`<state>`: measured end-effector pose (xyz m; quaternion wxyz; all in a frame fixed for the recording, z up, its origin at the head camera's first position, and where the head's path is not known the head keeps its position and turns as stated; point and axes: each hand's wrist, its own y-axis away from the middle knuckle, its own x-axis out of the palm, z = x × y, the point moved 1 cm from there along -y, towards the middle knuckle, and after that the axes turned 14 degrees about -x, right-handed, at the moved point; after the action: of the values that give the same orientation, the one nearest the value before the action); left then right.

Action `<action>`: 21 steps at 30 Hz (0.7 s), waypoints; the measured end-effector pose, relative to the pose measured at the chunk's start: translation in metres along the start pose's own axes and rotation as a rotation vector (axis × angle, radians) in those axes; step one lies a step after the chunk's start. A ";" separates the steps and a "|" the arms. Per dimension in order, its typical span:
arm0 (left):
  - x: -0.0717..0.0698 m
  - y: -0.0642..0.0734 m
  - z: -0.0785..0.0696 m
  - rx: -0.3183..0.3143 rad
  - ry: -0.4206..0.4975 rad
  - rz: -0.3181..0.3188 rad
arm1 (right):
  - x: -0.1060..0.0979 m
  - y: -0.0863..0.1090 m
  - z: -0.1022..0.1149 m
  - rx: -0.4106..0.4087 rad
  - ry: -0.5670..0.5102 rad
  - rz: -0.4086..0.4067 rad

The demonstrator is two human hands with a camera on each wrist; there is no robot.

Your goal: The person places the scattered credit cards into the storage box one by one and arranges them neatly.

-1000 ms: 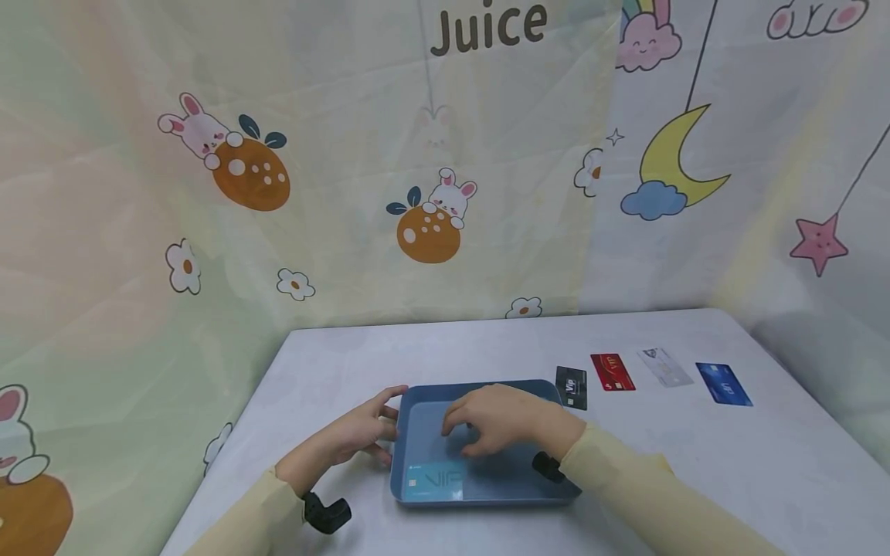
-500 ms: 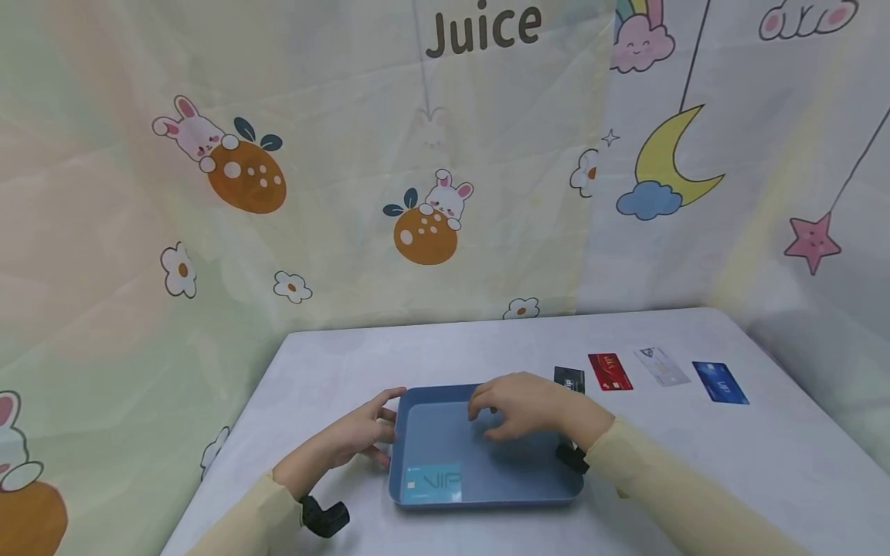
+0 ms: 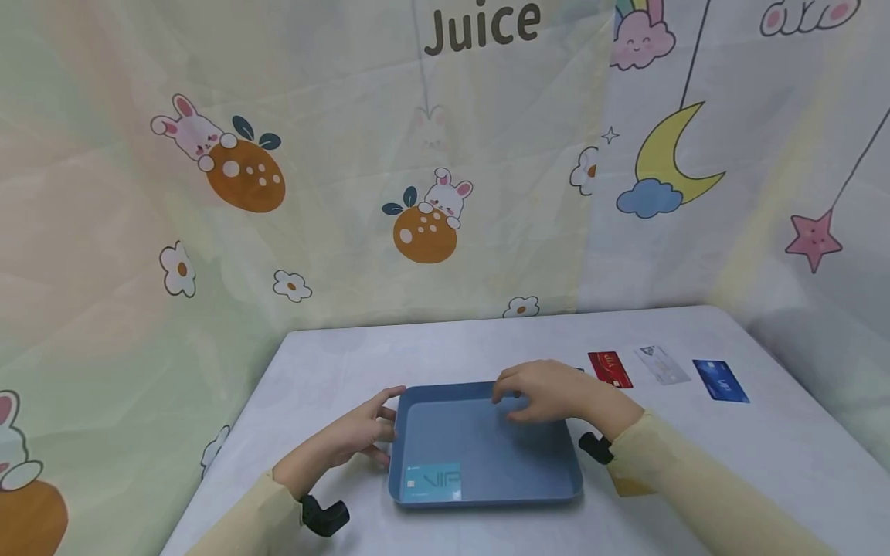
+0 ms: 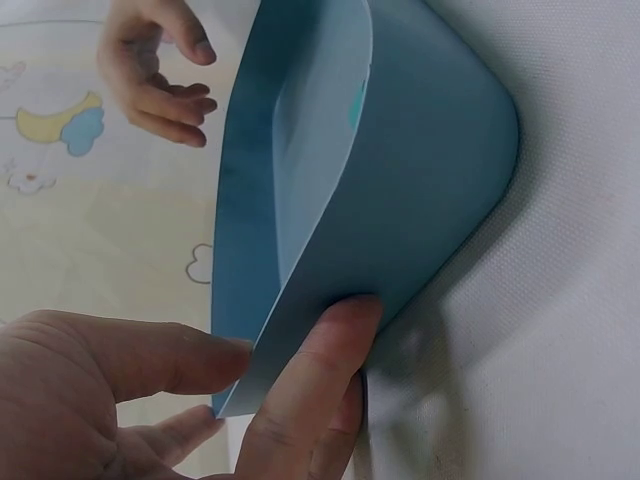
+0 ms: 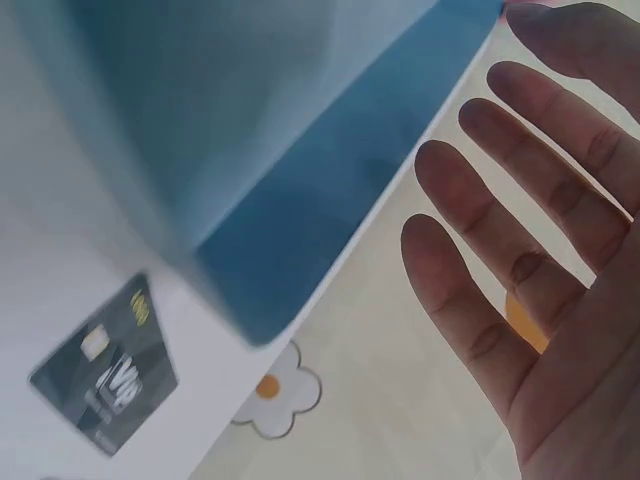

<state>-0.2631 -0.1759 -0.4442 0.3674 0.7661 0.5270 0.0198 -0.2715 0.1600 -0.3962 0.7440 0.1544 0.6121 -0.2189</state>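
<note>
A blue rectangular tray sits on the table in front of me. A light-blue VIP card lies in its front left corner. My left hand touches the outside of the tray's left wall, its fingers spread along it. Above the tray's back right corner hovers my right hand, fingers loosely bent and holding nothing. In the right wrist view its fingers are apart and a black VIP card lies on the table beside the tray. The right hand mostly hides that card in the head view.
A red card, a pale see-through card and a dark blue card lie in a row at the back right. A gold-coloured card shows partly under the right sleeve. A printed curtain hangs behind the table.
My right hand has moved from over the middle of the tray to the right and back, holding nothing. It now covers the black card. The left hand stays against the tray.
</note>
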 end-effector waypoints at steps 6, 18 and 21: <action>0.000 -0.001 0.001 -0.002 -0.006 -0.005 | -0.003 0.014 -0.008 0.032 -0.011 0.002; 0.001 0.001 -0.001 0.007 -0.014 -0.015 | -0.010 0.039 -0.025 0.050 -0.037 -0.044; 0.001 0.001 -0.002 0.007 -0.015 -0.014 | -0.010 0.045 -0.031 0.067 -0.029 -0.047</action>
<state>-0.2624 -0.1749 -0.4424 0.3687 0.7637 0.5298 0.0096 -0.2756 0.2154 -0.3944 0.7418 0.1616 0.5971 -0.2591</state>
